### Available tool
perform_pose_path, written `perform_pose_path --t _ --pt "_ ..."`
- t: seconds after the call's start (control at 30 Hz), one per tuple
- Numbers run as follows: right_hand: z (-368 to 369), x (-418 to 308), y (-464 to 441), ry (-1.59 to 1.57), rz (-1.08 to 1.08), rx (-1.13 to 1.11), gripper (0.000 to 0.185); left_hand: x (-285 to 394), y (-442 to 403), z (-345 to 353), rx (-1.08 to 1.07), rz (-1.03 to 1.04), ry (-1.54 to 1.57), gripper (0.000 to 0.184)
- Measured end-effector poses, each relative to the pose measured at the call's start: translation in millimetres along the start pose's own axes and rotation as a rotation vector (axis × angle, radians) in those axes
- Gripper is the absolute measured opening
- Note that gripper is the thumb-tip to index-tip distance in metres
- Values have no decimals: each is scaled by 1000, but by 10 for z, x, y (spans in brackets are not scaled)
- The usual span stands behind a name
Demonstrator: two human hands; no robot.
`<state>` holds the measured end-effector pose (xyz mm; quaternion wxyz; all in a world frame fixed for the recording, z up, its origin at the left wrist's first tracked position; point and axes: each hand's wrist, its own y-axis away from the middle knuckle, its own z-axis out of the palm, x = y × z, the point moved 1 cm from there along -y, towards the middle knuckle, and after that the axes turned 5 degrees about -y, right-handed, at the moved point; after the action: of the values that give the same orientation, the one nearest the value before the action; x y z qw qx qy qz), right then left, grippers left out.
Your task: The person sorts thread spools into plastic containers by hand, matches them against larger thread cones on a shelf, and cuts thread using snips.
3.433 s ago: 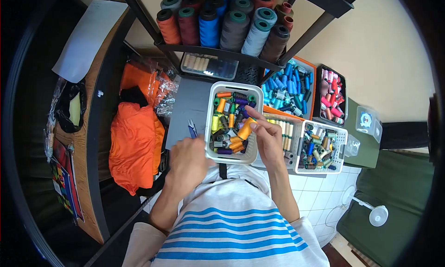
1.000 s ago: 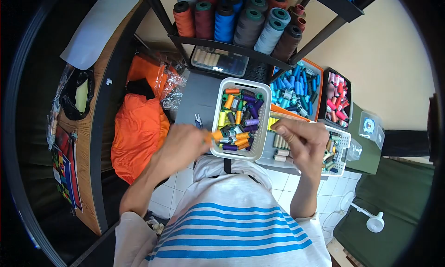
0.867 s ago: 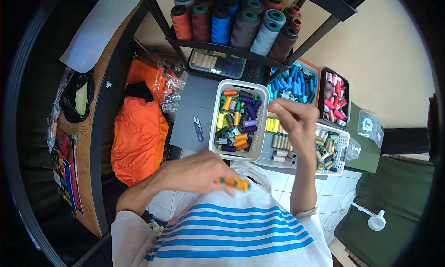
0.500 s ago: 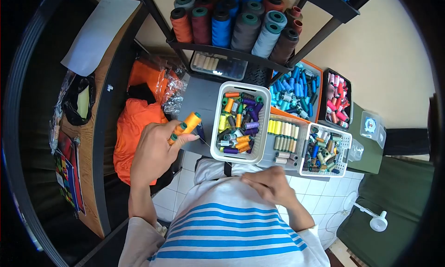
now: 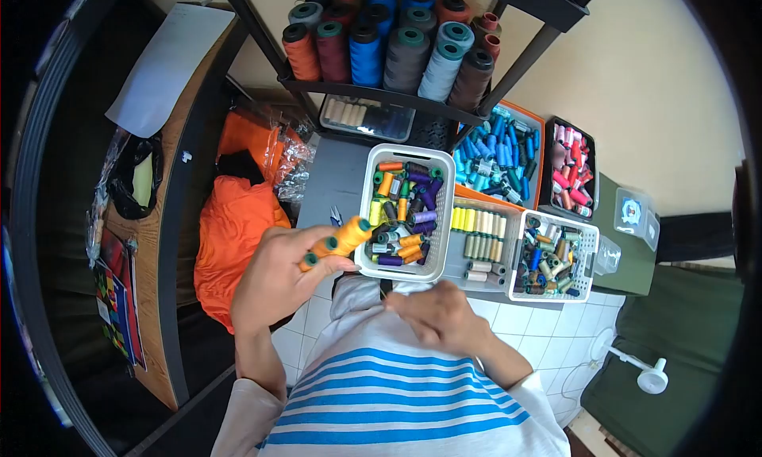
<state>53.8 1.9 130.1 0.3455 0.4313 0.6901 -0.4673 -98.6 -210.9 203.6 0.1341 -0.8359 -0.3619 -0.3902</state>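
Note:
My left hand (image 5: 274, 278) is closed around three yellow-orange thread spools (image 5: 353, 233) with green ends, held side by side just left of the white basket. My right hand (image 5: 440, 318) hovers over my lap, below the basket's near edge. Its fingers are curled together and slightly blurred; whether something thin is pinched at the tips is hard to see. The white basket (image 5: 371, 268) contains mixed purple, orange, yellow and dark thread spools (image 5: 403, 211). Thread snips (image 5: 336, 216) lie on the grey surface beside my left hand.
Bins of blue spools (image 5: 500, 151), pink-red spools (image 5: 573, 167) and mixed spools (image 5: 548, 258) stand to the right. Rows of yellow and beige spools (image 5: 480, 227) lie between. Large thread cones (image 5: 365, 56) fill the rack above. Orange fabric (image 5: 234, 239) lies left.
My left hand has moved right, bringing the spools close to the basket's left edge. My right hand has shifted left and slightly down. The view has tilted a little.

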Motion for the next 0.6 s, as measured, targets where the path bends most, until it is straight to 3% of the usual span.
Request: perform_pose_path --t 0.03,0.1,0.17,0.23,0.3,0.4,0.53,0.6 --pt "-39 -104 2 -20 7 -23 30 -63 16 103 7 -7 2 31" --pt "-256 -188 0 40 10 -13 29 -117 104 335 -402 28 -36 33" --pt "-320 -128 -24 107 19 4 27 24 157 508 -457 133 -29 37" --pt "-196 94 -53 -93 49 98 22 125 160 603 -619 272 308 38" --pt "-46 175 39 -213 42 127 24 153 100 509 -634 202 390 41" --pt "-38 4 117 5 34 -21 29 104 98 522 -238 -143 137 47" --pt "-275 -179 201 150 47 12 28 79 176 692 -325 5 -11 49" --pt "-327 -114 224 74 88 42 24 109 150 761 -483 21 53 50"
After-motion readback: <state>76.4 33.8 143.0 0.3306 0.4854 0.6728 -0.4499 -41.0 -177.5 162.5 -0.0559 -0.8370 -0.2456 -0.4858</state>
